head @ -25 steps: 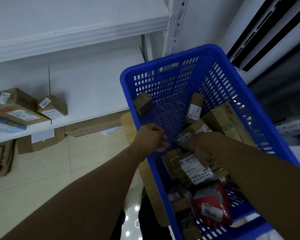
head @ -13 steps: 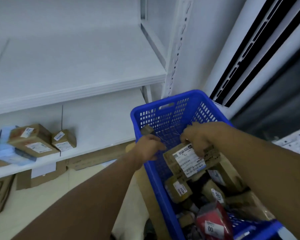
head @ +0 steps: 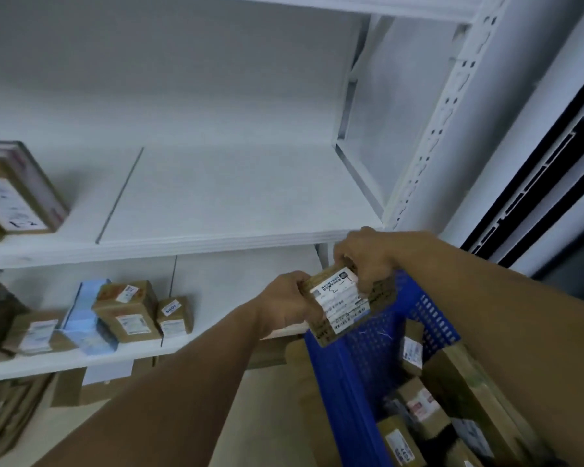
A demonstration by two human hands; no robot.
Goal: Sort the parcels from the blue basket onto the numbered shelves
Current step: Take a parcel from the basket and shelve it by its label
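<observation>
Left hand [head: 284,305] and right hand [head: 364,261] tight around one labelled parcel [head: 338,302] over blue basket [head: 368,365], shelf edge [head: 216,241] behind.

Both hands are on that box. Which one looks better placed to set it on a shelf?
Probably the left. The left hand grips the parcel on its shelf-facing side, with the shelves to its left. The right hand holds the far edge, above the blue basket.

**Dim, bluish view with motion smear**

Your view is dim and cool-toned. Soft, even light falls on the white shelves [head: 216,203], with faint shadows beneath each board. The boxes [head: 125,311] at the left edge are smeared. The label [head: 339,298] on the parcel [head: 381,294] you hold is unreadable. The post [head: 429,129] leans toward the right edge.
</observation>
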